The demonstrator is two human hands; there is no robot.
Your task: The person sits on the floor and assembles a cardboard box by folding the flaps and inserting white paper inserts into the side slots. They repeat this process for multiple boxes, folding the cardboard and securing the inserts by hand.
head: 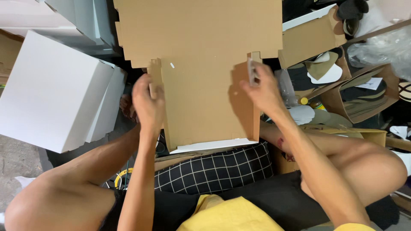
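Note:
A flat brown cardboard box blank (201, 64) lies spread in front of me, its plain inner face up and a white edge showing at the near end. My left hand (147, 105) grips the left side flap and holds it bent upward. My right hand (261, 87) pinches the right side flap near its top tab, also folded up. Both flaps stand roughly upright beside the middle panel. My bare knees sit to either side, below the cardboard.
A folded white box (51, 92) stands at the left, with more white boxes (72, 17) behind it. Open cardboard cartons (364, 92) holding caps and packing sit at the right. A black checked cloth (218, 169) lies on my lap.

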